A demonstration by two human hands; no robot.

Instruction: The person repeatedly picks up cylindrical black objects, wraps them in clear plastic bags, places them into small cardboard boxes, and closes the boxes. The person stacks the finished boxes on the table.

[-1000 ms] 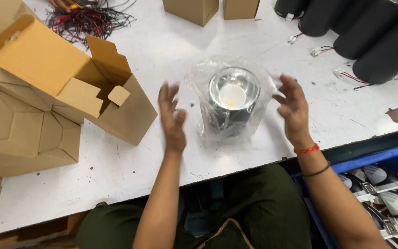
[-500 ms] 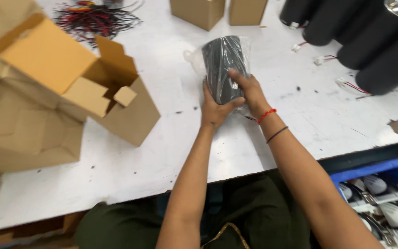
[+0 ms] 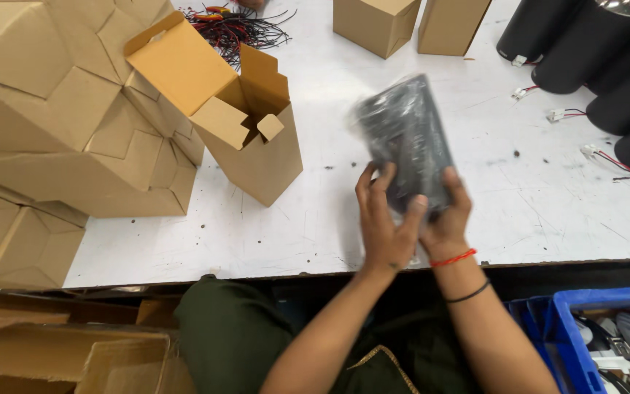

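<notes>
Seen from above, two bare hands hold one black cylinder wrapped in clear plastic (image 3: 406, 138) over a white table (image 3: 315, 219). The wrap blurs the cylinder's surface, so its details are hard to make out. The left hand (image 3: 386, 222) curls around its lower end with fingers spread up the side. The right hand (image 3: 446, 215) grips the same end from the other side; its palm is hidden behind the cylinder.

Just left stands one open cardboard box (image 3: 238, 120), flaps up. Two closed small boxes (image 3: 373, 22) sit at the far edge, their tops cut off. A stack of folded cartons (image 3: 60, 124) fills the left side, too overlapped to count. A tangle of red and black wires (image 3: 231, 25) lies beyond. Several large black cylinders (image 3: 607, 66) are cut off at upper right. A blue bin (image 3: 563, 321) shows at lower right.
</notes>
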